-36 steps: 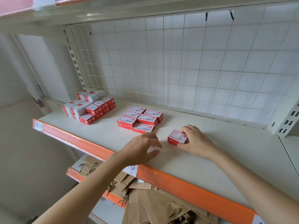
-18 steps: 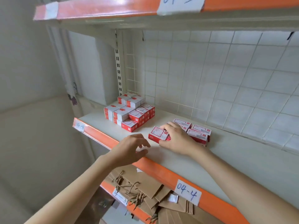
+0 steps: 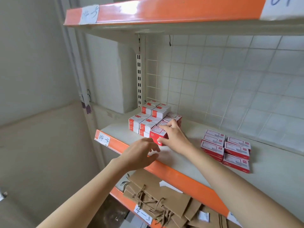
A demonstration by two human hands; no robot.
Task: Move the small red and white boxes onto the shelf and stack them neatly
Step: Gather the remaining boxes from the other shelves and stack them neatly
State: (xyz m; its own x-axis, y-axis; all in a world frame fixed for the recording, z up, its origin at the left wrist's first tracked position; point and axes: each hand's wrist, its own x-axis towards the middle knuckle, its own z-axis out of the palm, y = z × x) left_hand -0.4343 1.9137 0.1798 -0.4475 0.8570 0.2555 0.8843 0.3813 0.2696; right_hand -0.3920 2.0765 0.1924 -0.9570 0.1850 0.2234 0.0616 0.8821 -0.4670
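Your right hand (image 3: 174, 137) holds a small red and white box (image 3: 158, 134), with the fingers on top and the thumb down its front side. The box sits at the front corner of the big pile of boxes (image 3: 151, 119) at the left end of the shelf (image 3: 189, 162). I cannot tell if it is all the way down yet. Your left hand (image 3: 141, 153) hangs near the orange front edge (image 3: 181, 176), fingers loose and apart, holding nothing.

Watch out here. The box is close to the edge. If you push it too hard, you can bump the white boxes beside it and knock the pile crooked. If you let go while it tips, it can slide off and fall onto the paper bags (image 3: 161, 199) below. The flat stack of boxes (image 3: 230, 148) to the right lies well apart, so it is safe.
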